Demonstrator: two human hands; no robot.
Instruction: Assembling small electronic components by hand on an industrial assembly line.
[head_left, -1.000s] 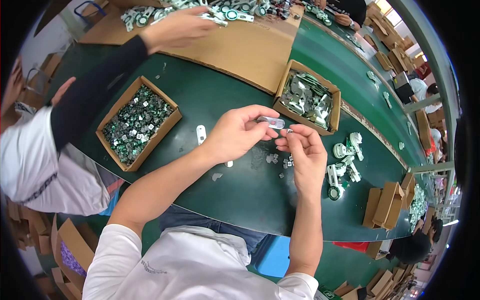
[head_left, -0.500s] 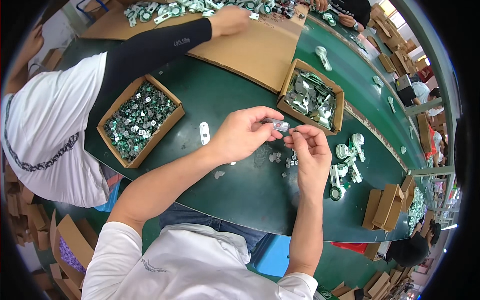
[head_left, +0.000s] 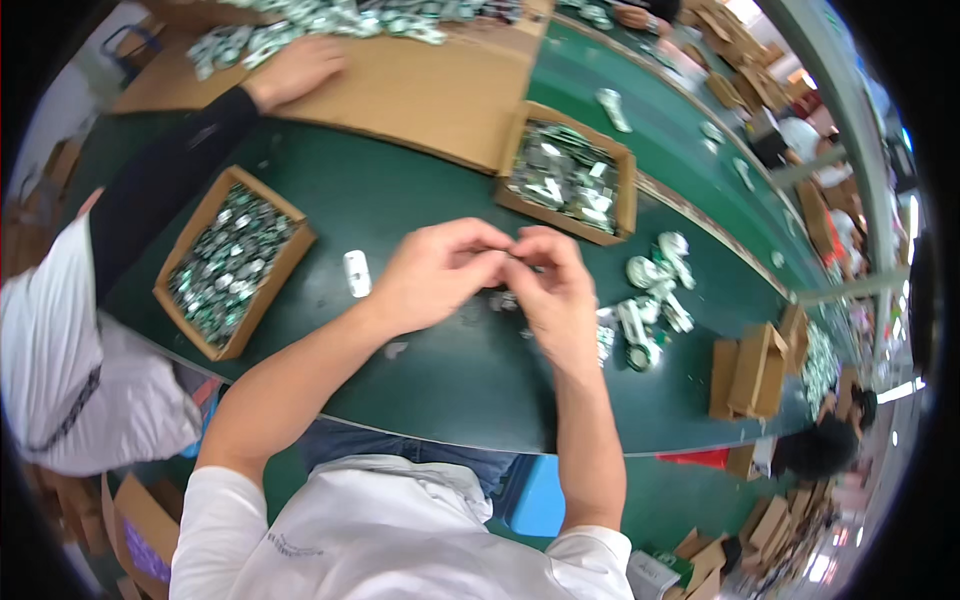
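From afar I see the left hand [head_left: 432, 277] and right hand [head_left: 553, 305] pinched together over the bench [head_left: 450, 385], what they grasp I cannot tell, with the white plate [head_left: 357, 274] at nine o'clock and parts box [head_left: 626, 203] at one, presumably for easy reach

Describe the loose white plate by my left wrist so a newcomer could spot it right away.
On the dark green table, find the open cardboard box of small parts at your left. Between that box and your left hand lies a flat, elongated white plate with rounded ends. It lies by itself, whereas the white parts farther right are clustered together.
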